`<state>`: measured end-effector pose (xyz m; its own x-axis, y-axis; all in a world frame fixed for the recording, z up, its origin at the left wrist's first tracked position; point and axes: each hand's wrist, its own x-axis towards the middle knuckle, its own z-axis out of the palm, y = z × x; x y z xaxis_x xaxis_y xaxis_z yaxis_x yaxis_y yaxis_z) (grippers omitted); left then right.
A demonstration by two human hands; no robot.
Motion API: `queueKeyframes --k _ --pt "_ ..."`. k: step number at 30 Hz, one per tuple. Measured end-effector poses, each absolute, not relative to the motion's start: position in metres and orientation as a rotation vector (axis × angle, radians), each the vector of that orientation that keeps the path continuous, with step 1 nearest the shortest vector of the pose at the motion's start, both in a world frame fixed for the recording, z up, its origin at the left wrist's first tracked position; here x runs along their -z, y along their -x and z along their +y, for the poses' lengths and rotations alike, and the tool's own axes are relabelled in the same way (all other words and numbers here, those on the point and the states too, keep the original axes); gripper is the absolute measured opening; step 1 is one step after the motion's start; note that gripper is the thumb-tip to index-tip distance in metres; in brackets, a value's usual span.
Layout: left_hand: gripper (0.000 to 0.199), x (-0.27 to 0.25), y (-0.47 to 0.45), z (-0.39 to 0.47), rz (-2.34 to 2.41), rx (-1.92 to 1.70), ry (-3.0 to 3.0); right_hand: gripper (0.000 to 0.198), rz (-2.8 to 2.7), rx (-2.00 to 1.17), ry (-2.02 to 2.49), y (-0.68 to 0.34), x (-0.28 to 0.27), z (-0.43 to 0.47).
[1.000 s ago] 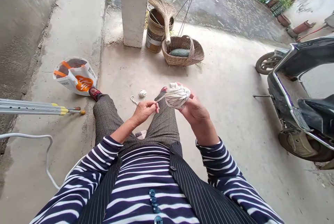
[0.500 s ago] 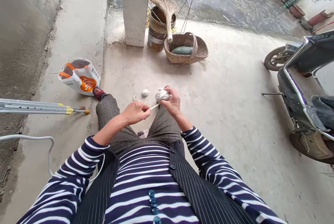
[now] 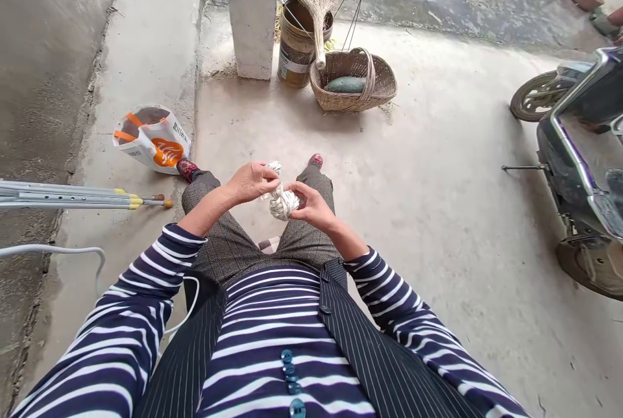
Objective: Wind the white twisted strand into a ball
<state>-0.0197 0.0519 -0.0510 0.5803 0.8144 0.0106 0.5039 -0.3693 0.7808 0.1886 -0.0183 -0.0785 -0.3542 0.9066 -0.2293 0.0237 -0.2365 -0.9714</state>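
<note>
A bundle of white string (image 3: 281, 206) is gripped between the thumb and fingers of my right hand (image 3: 314, 208), in front of my knees. My left hand (image 3: 250, 182) is closed in a pinch at the upper left of the bundle, on a strand of the same string. Just past my left fingertips, partly covered by them, a smaller white string ball (image 3: 275, 167) shows on the floor.
A white and orange bag (image 3: 153, 139) stands by my left foot, with grey crutches (image 3: 73, 196) nearer. Ahead are a pillar (image 3: 252, 15), a bucket (image 3: 293, 48) with a straw broom (image 3: 316, 9), and a wicker basket (image 3: 353, 101) holding a green gourd (image 3: 345, 85). A scooter (image 3: 579, 165) stands right.
My right hand has brought the string bundle left and closer to my body. My left hand has moved up and forward, and the stretch of string between the hands has shortened.
</note>
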Motion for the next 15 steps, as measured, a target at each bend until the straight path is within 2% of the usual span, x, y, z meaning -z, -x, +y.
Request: queueKeyframes --k 6,10,15 --pt "0.040 0.066 0.017 0.046 0.943 -0.514 -1.834 0.060 -1.098 -1.736 1.066 -0.190 0.059 -0.032" --pt "0.040 0.078 0.010 0.033 0.923 -0.520 -1.704 0.080 -0.982 -1.688 1.042 -0.192 0.047 -0.039" --pt "0.043 0.097 0.007 0.024 0.949 -0.467 -1.635 0.067 -1.003 -1.542 1.018 -0.202 0.028 -0.033"
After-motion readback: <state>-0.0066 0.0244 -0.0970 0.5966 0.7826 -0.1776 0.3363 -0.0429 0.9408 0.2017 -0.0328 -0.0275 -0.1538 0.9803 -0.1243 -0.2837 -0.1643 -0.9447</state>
